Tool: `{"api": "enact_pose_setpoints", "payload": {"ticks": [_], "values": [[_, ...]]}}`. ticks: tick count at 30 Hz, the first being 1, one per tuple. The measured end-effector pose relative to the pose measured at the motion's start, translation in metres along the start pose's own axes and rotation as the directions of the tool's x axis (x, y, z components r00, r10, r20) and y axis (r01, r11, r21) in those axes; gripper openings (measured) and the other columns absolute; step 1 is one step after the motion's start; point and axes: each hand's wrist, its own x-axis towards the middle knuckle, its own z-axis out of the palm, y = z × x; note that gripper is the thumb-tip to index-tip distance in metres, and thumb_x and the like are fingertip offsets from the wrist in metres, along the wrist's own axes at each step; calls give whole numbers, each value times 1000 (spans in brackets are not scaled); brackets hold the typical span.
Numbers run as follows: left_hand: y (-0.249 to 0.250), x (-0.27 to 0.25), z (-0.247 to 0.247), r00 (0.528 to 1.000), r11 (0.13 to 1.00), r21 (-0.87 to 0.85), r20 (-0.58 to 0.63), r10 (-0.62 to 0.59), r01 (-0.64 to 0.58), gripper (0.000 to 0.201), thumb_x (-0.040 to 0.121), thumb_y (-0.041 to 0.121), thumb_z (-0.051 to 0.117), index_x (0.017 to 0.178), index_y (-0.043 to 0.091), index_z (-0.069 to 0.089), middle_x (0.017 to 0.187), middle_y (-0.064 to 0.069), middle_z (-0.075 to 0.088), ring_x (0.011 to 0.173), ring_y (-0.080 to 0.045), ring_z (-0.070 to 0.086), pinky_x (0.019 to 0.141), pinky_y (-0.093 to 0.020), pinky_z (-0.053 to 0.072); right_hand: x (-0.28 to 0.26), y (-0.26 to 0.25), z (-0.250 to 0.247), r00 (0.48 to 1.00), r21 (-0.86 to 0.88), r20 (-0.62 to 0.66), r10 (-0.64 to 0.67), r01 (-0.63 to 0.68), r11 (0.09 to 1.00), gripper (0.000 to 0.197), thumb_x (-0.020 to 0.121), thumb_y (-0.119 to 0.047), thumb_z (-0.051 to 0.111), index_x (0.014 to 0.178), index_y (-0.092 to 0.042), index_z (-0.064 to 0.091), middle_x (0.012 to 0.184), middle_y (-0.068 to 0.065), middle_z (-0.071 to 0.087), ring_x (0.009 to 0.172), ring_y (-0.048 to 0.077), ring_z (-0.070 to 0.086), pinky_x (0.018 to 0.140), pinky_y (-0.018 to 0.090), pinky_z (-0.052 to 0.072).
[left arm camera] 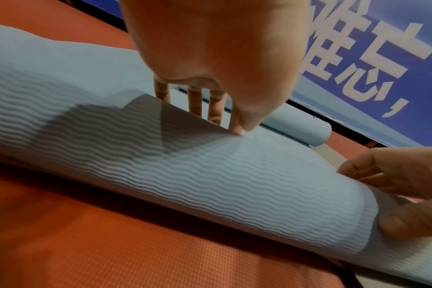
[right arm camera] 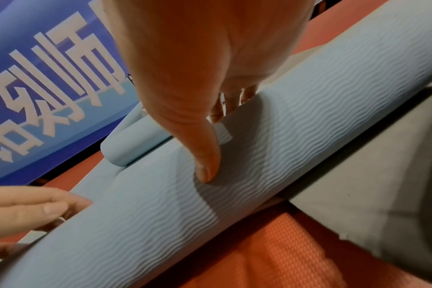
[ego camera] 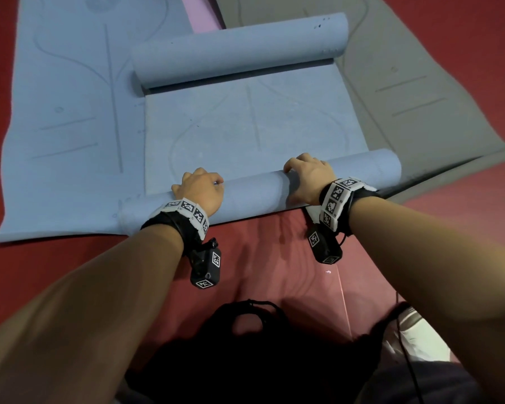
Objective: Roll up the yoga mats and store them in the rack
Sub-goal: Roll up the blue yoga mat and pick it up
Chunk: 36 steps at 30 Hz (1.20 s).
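A blue yoga mat [ego camera: 245,126] lies on the red floor with both ends rolled up. The near roll [ego camera: 254,191] runs across in front of me, its wavy underside outward [left arm camera: 210,175] [right arm camera: 284,146]. My left hand [ego camera: 199,188] [left arm camera: 222,68] grips this roll near its left end, fingers curled over the top and down its far side. My right hand [ego camera: 306,176] [right arm camera: 197,68] grips it right of the middle, thumb on the near face. The far roll [ego camera: 239,51] [left arm camera: 298,126] [right arm camera: 133,144] lies untouched. No rack is in view.
A second blue mat [ego camera: 64,112] lies flat on the left, partly under the first. A grey mat [ego camera: 405,83] is spread on the right, and a pink mat [ego camera: 199,13] shows at the top. A blue banner [left arm camera: 358,58] with white characters stands beyond. Red floor [ego camera: 274,258] lies before my body.
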Motion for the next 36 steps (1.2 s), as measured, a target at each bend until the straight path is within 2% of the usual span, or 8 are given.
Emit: {"api": "enact_pose_setpoints", "payload": {"ticks": [3,5,8,10,17,21,28,36], "values": [[-2,5,-8,994,996,73,101,44,-51,42,100,47,40,136,32,55,139,-1,50,130,-27,41,103,-48,31,3,0,-1,998,-9,-54,18,-19,1000,71,63,-39,84,128,-35,58,135,2,43,125,29,43,105,38,33],[-4,8,-12,987,993,80,141,71,-83,62,87,58,60,140,30,44,138,0,50,128,-28,45,101,-49,33,3,0,0,994,-58,-103,29,-35,998,65,70,-40,78,131,-39,57,133,3,41,124,29,39,107,41,30],[0,6,-11,973,977,161,204,103,-137,93,63,58,83,138,33,35,131,-2,49,120,-28,49,100,-50,36,5,-1,2,991,-59,-134,23,-31,998,62,76,-38,74,134,-36,53,128,3,47,120,29,44,105,42,31],[5,6,-3,974,960,237,202,99,-147,98,60,54,88,139,35,33,130,-4,46,120,-29,49,102,-52,36,8,0,0,989,-16,-145,38,-41,999,63,75,-36,76,132,-29,48,125,4,50,118,30,48,104,42,32],[0,13,2,993,972,209,66,98,-110,87,70,50,83,145,43,40,139,3,36,131,-24,30,106,-48,30,13,0,8,966,-103,-260,3,-31,994,37,81,-38,71,115,-27,63,122,4,53,120,31,45,100,45,30],[2,16,-2,991,973,192,68,117,-128,84,76,47,80,148,38,39,136,4,40,127,-24,36,102,-45,31,20,-2,6,958,-156,-284,-34,-12,988,32,86,-38,66,116,-26,68,119,4,53,112,32,46,92,43,33],[4,26,-10,996,993,85,43,84,-88,59,80,37,79,130,33,47,128,2,52,124,-25,44,102,-47,29,24,-10,10,933,-95,-357,-44,11,995,25,90,-28,54,108,-15,64,108,13,58,100,38,54,87,45,39],[2,39,-12,997,989,128,8,78,-79,56,90,41,67,142,38,46,136,4,41,129,-24,34,102,-47,29,34,3,18,941,-53,-315,-120,109,993,59,75,-33,48,132,-20,58,134,9,55,132,31,42,113,49,22]]}}
